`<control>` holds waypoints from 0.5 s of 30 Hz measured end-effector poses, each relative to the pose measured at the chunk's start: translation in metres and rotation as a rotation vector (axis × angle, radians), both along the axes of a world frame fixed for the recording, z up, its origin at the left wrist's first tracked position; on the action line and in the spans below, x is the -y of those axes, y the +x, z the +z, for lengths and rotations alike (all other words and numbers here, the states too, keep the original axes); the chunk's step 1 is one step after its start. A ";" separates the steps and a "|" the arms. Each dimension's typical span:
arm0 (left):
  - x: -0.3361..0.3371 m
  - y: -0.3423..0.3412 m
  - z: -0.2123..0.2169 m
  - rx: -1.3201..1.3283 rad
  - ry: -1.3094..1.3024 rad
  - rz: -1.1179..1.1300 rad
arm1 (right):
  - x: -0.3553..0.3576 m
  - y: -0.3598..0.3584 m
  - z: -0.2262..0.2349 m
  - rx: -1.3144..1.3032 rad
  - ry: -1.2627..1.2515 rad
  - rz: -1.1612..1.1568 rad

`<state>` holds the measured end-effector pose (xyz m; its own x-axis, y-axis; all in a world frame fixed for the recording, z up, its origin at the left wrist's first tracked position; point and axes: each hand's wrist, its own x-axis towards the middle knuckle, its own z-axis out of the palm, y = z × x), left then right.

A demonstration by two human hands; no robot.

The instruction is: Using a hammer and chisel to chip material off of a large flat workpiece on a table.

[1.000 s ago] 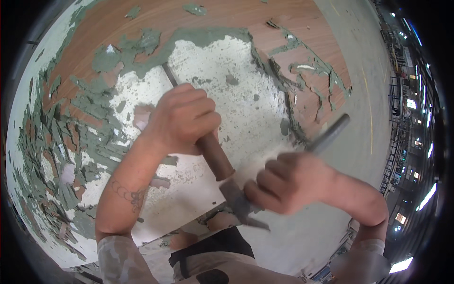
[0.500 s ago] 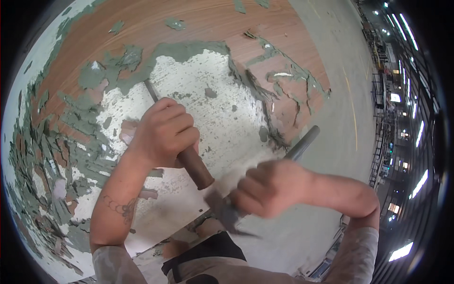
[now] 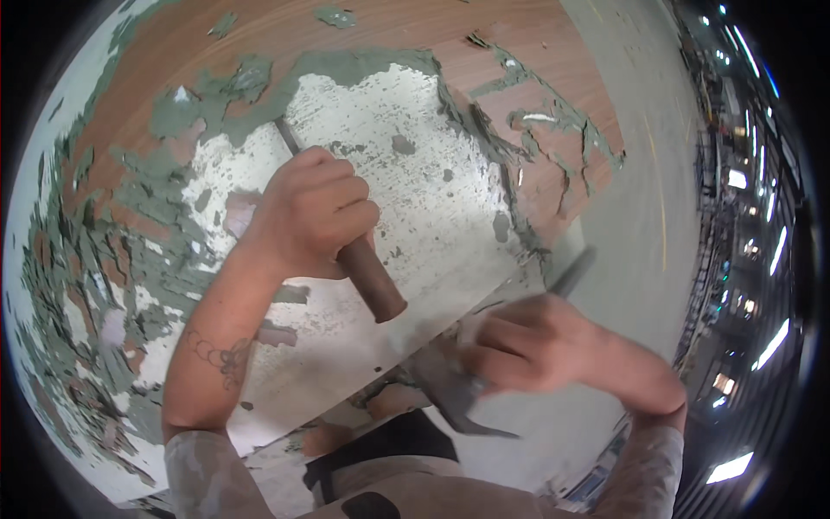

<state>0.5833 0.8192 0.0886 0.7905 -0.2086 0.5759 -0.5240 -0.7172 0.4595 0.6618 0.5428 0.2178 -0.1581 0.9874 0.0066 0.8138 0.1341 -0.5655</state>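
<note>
My left hand (image 3: 320, 208) is closed round a chisel (image 3: 372, 281) with a brown handle; its metal blade points away and reaches the edge of the green layer (image 3: 333, 65). Lower right, my right hand (image 3: 527, 342) grips a hammer (image 3: 445, 389), smeared by motion. The hammer's dark head, with a pointed claw end, hangs below and apart from the butt of the chisel handle. Its grey shaft sticks out past my fist. Under both hands lies a panel with a bare whitish patch (image 3: 372, 130), speckled with green bits.
Green and brown flakes (image 3: 104, 285) are heaped over the panel's left side. Wood-grain sheet (image 3: 406, 22) covers the far part, and cracked pieces (image 3: 553, 130) lie at the right edge. Beyond is a grey floor (image 3: 648, 216) with a yellow line.
The hammer head has moved away from the chisel's butt, down and to the right. The left hand keeps its grip on the chisel; the view has shifted slightly.
</note>
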 end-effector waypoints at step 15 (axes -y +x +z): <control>0.022 0.009 -0.002 0.061 0.088 -0.043 | 0.104 -0.451 -0.054 -1.797 -0.424 -1.889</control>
<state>0.5924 0.7967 0.0870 0.7434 -0.2939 0.6008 -0.5807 -0.7294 0.3618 0.2109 0.4386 0.1641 0.2707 0.0725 -0.9599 -0.9626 0.0257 -0.2696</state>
